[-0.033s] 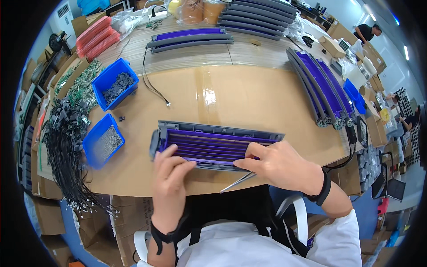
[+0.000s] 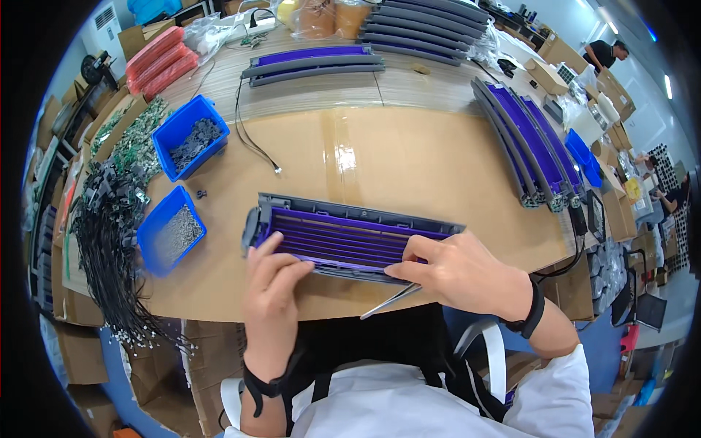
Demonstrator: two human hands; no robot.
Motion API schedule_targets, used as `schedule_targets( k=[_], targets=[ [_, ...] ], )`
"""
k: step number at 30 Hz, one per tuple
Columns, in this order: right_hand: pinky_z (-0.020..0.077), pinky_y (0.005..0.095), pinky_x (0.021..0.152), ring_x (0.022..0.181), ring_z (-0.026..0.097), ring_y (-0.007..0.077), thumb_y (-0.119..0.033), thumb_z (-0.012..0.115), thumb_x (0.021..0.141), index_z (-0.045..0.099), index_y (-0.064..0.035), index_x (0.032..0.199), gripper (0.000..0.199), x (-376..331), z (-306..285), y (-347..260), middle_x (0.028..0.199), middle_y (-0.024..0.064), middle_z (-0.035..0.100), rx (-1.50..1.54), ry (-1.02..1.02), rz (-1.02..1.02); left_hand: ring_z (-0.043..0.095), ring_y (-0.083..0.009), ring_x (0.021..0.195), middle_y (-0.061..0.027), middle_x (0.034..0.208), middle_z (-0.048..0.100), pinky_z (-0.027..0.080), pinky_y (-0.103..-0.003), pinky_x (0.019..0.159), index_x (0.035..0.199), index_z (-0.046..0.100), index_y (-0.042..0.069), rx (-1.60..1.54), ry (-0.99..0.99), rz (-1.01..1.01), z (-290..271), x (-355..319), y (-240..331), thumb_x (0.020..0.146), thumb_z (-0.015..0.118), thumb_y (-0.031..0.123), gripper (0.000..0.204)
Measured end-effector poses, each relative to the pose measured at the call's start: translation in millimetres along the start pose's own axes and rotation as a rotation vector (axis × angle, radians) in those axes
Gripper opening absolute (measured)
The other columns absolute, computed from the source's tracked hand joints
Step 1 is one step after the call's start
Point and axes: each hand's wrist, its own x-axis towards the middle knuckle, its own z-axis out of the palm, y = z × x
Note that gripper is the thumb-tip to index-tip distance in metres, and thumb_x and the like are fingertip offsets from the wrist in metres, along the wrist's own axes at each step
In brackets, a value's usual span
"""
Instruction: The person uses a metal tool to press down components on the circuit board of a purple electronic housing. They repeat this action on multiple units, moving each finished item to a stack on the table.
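Workbench with a grey-and-purple slatted housing [image 2: 343, 244] lying near its front edge, on a brown cardboard sheet [image 2: 416, 160]. To the left of the housing, apart from it, stand two blue bins: the farther bin [image 2: 165, 151] contains dark grey plastic parts [image 2: 196, 139], the nearer bin [image 2: 151, 237] small greyish pieces [image 2: 181, 233]. A small dark clip [image 2: 201, 194] lies just beside them. Beyond the bins are a heap of circuit boards [image 2: 142, 131] and a bundle of black cables [image 2: 109, 233], the latter hanging over the table edge. At the far side lies a similar housing [image 2: 314, 62], whose thin black lead [image 2: 252, 139] trails onto the cardboard; behind and to its right is a stack of grey housings [image 2: 416, 33]. A further group of purple-and-grey housings [image 2: 529, 142] occupies the right side.

The left hand [image 2: 274, 292] is spread, its bent fingers apart, touching the near left corner of the slatted housing and partly covering it. The right hand [image 2: 460, 270] is curled, thumb and forefinger drawn together at the near rim towards the right end; what lies between their tips cannot be told. Metal tweezers [image 2: 391, 301], held beneath this hand, point obliquely towards the body.
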Motion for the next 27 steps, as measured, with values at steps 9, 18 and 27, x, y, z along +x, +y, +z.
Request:
schedule_targets(
  k=[9, 18, 27],
  targets=[
    [0.0508, 0.036, 0.05, 0.06, 0.064, 0.0243, -0.002, 0.066, 0.073, 0.062, -0.0038, 0.082, 0.01, 12, 7, -16, 0.081, 0.0106, 0.056, -0.014, -0.019, -0.038, 0.061, -0.036, 0.111, -0.0111, 0.095, 0.066, 0.05, -0.043, 0.093, 0.096, 0.071, 0.003, -0.098, 0.037, 0.022, 4, 2, 21, 0.067, 0.069, -0.015, 0.035],
    [0.0483, 0.0363, 0.047, 0.055, 0.061, 0.0242, -0.003, 0.067, 0.072, 0.067, -0.006, 0.093, 0.021, 5, 8, -13, 0.081, 0.0096, 0.055, 0.121, 0.042, -0.038, 0.059, -0.0303, 0.091, -0.0106, 0.092, 0.058, 0.05, -0.039, 0.076, 0.093, 0.065, -0.001, -0.22, -0.029, 0.069, 25, 0, 34, 0.064, 0.072, -0.011, 0.031],
    [0.0503, 0.0359, 0.049, 0.059, 0.062, 0.0246, -0.004, 0.066, 0.075, 0.063, -0.006, 0.09, 0.016, 0, 9, -20, 0.082, 0.0102, 0.055, -0.09, 0.056, 0.082, 0.059, -0.0303, 0.091, -0.0111, 0.093, 0.059, 0.049, -0.037, 0.077, 0.09, 0.066, 0.0, -0.194, -0.016, 0.062, 27, 1, 34, 0.068, 0.072, -0.01, 0.025]
  ],
)
